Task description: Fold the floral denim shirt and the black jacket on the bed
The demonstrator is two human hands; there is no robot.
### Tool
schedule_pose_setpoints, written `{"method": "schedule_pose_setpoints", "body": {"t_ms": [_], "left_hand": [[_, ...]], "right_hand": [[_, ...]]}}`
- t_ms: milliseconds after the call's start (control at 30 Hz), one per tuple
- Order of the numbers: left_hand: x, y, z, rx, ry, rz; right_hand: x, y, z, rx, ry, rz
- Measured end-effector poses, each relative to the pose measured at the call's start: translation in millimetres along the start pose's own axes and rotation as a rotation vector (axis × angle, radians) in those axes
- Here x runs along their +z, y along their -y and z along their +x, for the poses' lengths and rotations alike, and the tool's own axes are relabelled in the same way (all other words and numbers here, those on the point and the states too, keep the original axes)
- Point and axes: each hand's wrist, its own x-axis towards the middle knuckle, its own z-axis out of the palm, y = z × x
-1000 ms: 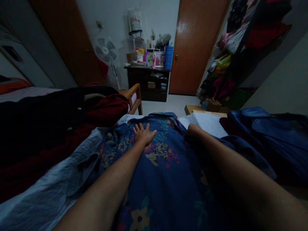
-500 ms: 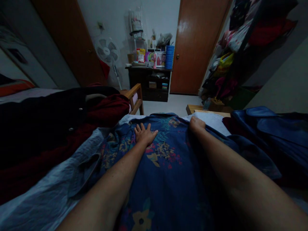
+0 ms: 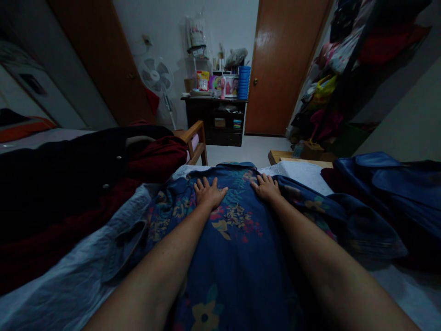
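Observation:
A dark blue floral shirt (image 3: 248, 257) lies spread over a light cloth, its collar end toward the far edge. My left hand (image 3: 209, 193) rests palm down on its upper left part, fingers spread. On the upper right, near the shoulder, my right hand (image 3: 267, 187) also lies flat with its fingers apart. The shirt's right sleeve (image 3: 344, 214) stretches out to the right beyond my forearm. My forearms hide parts of the shirt's sides.
Dark and maroon clothes (image 3: 155, 161) are heaped at left, beside a wooden chair or frame (image 3: 198, 142). A blue bag-like item (image 3: 389, 184) lies at right. Farther back stand a fan (image 3: 156, 76), a dark cabinet (image 3: 213, 122) and a door (image 3: 285, 69).
My right hand has let go of the shirt's right shoulder edge and moved left, opening flat on the fabric. The right sleeve now lies more spread out. My left hand stays in place.

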Motion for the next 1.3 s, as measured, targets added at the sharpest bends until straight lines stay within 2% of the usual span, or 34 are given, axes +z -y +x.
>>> {"method": "schedule_pose_setpoints", "body": {"t_ms": [100,200,300,367,433,533,600,700,800,867,967,1067,1167,1233,1300], "left_hand": [[0.7,1,0,0.008,-0.002,-0.001],[1.8,1,0,0.022,-0.008,-0.005],[1.9,1,0,0.019,-0.011,-0.003],[1.9,1,0,0.013,-0.013,0.0],[2.2,1,0,0.016,-0.016,-0.001],[3.4,1,1,0.029,-0.017,-0.004],[4.2,1,2,0.033,-0.011,-0.005],[4.6,4,3,0.051,0.007,-0.001],[2.5,12,4,0.155,0.042,-0.006],[-1.0,18,4,0.245,0.072,-0.024],[-8.6,21,-2,0.275,0.143,-0.044],[-15.4,15,-22,0.269,0.19,-0.04],[-19.1,9,-52,0.338,0.182,-0.026],[-20.3,12,-71,0.374,0.185,-0.009],[-21.5,23,-86,0.383,0.168,0.017]], "right_hand": [[-1,-13,11,0.031,-0.019,-0.004],[-4,-14,18,0.073,-0.035,-0.003],[-8,1,16,0.135,-0.057,-0.007],[-10,19,8,0.145,-0.146,-0.029],[-8,38,-2,0.061,-0.215,-0.026],[-1,53,-14,-0.14,-0.101,0.032],[4,49,-16,-0.168,-0.04,0.042],[6,27,-10,-0.061,-0.044,0.017],[2,6,-5,0.018,-0.041,0.007],[-2,3,-8,0.054,-0.048,0.012],[-3,22,-31,0.043,-0.07,0.042],[3,55,-69,-0.172,-0.077,0.074],[11,78,-104,-0.344,-0.04,0.106],[14,78,-118,-0.375,-0.026,0.117],[14,66,-124,-0.351,-0.035,0.113]]}}
